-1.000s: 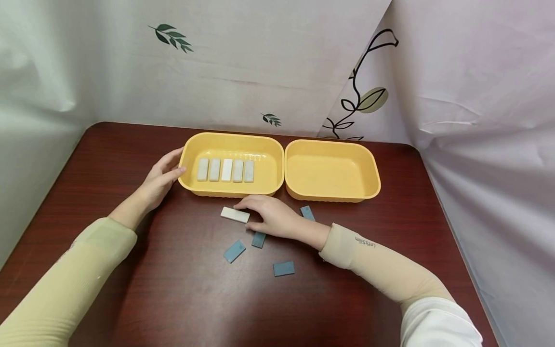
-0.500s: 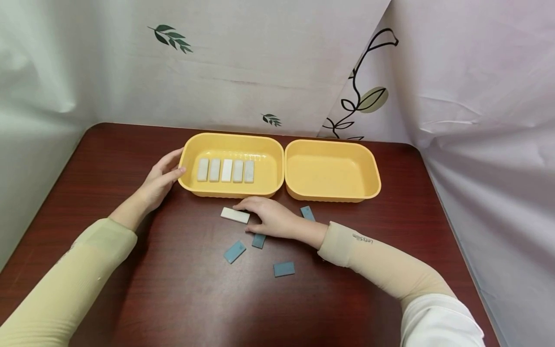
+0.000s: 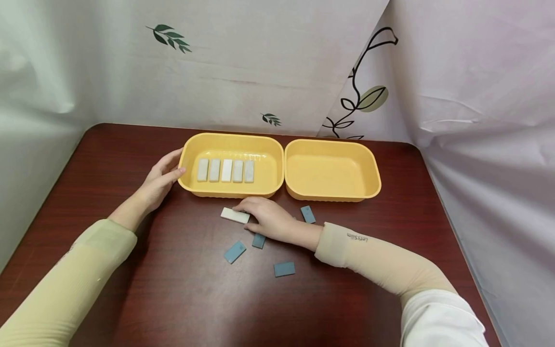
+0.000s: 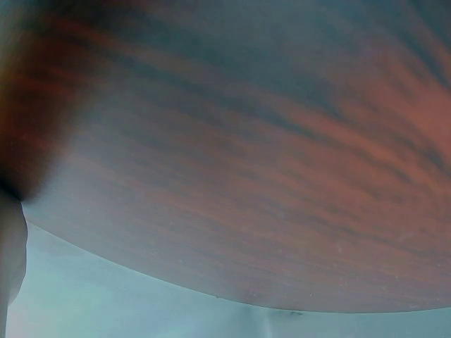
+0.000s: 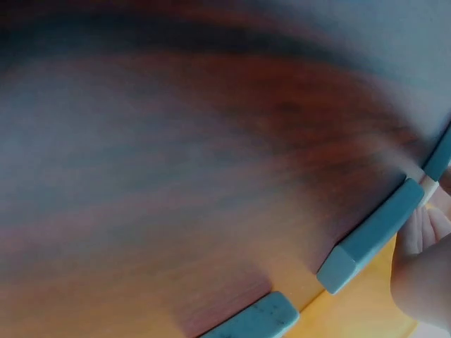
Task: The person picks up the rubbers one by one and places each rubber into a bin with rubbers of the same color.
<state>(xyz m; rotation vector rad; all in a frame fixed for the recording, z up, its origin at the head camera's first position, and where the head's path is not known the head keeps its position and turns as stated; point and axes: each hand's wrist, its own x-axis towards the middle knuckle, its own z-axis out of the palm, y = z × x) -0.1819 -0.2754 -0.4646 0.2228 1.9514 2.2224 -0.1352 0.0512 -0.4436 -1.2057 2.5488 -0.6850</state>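
Overall, pale leaf-printed sheeting (image 3: 243, 67) fills the upper frame behind a dark-red worktop (image 3: 182, 299). Mid-frame, a yellow left tray (image 3: 270, 171) adjoins a matching right tray (image 3: 331, 168). Centre left, the left hand (image 3: 159, 182) pinches the left tray's rim; at centre, the right hand (image 3: 270, 218) curls round the right end of a white block (image 3: 231, 214). Four blue blocks (image 3: 284, 269) lie nearby.

There are two hands (image 3: 158, 183), two yellow trays (image 3: 331, 168), six white blocks (image 3: 234, 215), four blue blocks (image 3: 284, 269) in sight, and one worktop (image 3: 208, 308).
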